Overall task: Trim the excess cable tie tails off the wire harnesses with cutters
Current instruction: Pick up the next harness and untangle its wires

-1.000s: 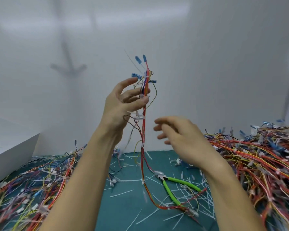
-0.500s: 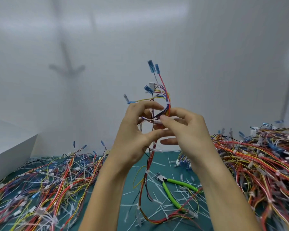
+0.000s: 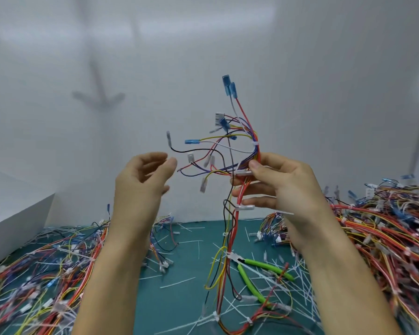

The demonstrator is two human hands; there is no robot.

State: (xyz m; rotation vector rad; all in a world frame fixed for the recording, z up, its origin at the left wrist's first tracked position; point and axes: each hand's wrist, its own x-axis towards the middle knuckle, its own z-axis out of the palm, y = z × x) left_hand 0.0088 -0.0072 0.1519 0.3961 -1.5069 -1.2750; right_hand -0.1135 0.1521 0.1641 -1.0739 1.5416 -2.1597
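A wire harness of red, yellow, black and purple wires hangs upright in mid-air, its blue and white connectors fanned out at the top. My right hand pinches the bundle just below that fan, thumb and forefinger closed on it. To the left of the harness my left hand hovers with relaxed fingers, holding nothing and apart from the wires. The green-handled cutters lie on the teal mat, under the hanging tail of the harness. A white cable tie tail sticks out near my right palm.
A big heap of harnesses fills the right side and another heap lies at the left. Cut white tie tails litter the mat. A white box stands at the far left, a white wall behind.
The harness passed from my left hand to my right. My left hand let go and moved left, and the connector end now fans out wider.
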